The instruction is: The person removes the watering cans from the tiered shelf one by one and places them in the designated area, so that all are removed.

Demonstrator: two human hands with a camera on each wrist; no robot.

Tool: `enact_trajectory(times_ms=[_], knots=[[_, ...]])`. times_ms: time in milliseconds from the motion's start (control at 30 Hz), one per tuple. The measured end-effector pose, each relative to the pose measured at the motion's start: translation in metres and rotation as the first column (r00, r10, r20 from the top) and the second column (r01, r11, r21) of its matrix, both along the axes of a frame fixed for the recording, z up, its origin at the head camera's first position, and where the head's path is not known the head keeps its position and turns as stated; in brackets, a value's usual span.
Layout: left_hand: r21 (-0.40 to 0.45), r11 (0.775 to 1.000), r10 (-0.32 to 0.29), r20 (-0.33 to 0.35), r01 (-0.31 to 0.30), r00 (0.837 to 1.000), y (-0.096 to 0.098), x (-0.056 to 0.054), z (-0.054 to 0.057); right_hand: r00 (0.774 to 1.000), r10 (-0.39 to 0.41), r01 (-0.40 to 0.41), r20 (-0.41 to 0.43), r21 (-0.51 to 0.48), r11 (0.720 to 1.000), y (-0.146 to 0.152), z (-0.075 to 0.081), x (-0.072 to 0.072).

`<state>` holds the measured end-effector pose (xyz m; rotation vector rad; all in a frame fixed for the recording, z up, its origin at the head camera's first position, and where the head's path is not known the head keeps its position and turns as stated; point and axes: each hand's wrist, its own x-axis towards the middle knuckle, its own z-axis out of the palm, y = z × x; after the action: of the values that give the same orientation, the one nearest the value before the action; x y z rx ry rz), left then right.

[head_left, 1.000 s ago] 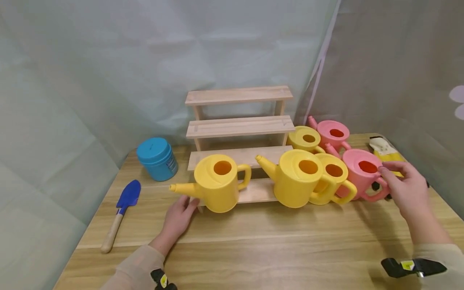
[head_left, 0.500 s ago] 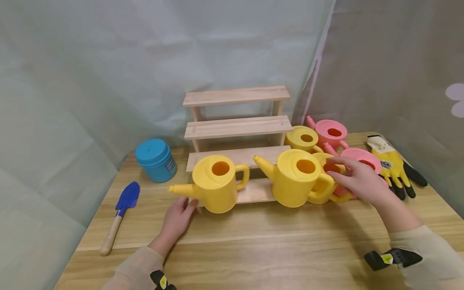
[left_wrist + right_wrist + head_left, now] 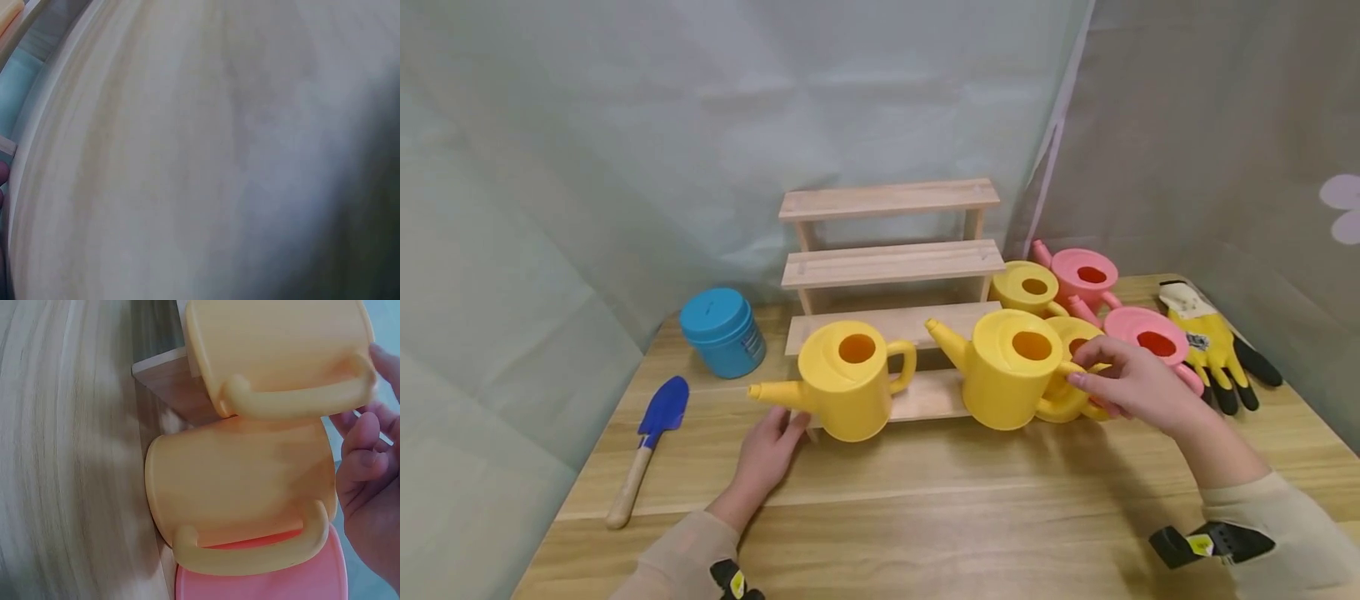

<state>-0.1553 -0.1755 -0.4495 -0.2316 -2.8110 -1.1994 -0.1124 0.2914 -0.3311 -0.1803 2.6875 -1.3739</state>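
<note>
Two yellow watering cans stand on the lowest board of the stepped wooden shelf. My left hand holds that board's left front corner, just under the spout of the left watering can; its fingertips are partly hidden. My right hand pinches the upper part of the handle of the right watering can. In the right wrist view the thumb lies against this handle, with fingertips behind it. Another yellow watering can stands close beside it, and a pink watering can comes after that.
Farther back on the right are one more yellow watering can and a pink one. Yellow-and-black gloves lie at the right edge. On the left are a blue tub and a blue trowel with a wooden handle.
My right hand has moved left, from the near pink watering can's handle to the handle of the right yellow can on the shelf. The left hand stays at the shelf corner.
</note>
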Motion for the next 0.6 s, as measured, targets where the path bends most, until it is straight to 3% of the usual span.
enact_trajectory(times_ms=[400,600], knots=[[-0.003,1.0,0.005,0.006,-0.005,1.0,-0.001,0.0,0.001,0.999,0.028,-0.03,-0.035,-0.077,0.997,-0.005,0.0,0.003],[-0.002,1.0,0.003,-0.012,-0.003,1.0,0.001,-0.001,-0.001,0.997,0.029,-0.031,-0.07,-0.029,0.999,0.001,-0.001,0.012]])
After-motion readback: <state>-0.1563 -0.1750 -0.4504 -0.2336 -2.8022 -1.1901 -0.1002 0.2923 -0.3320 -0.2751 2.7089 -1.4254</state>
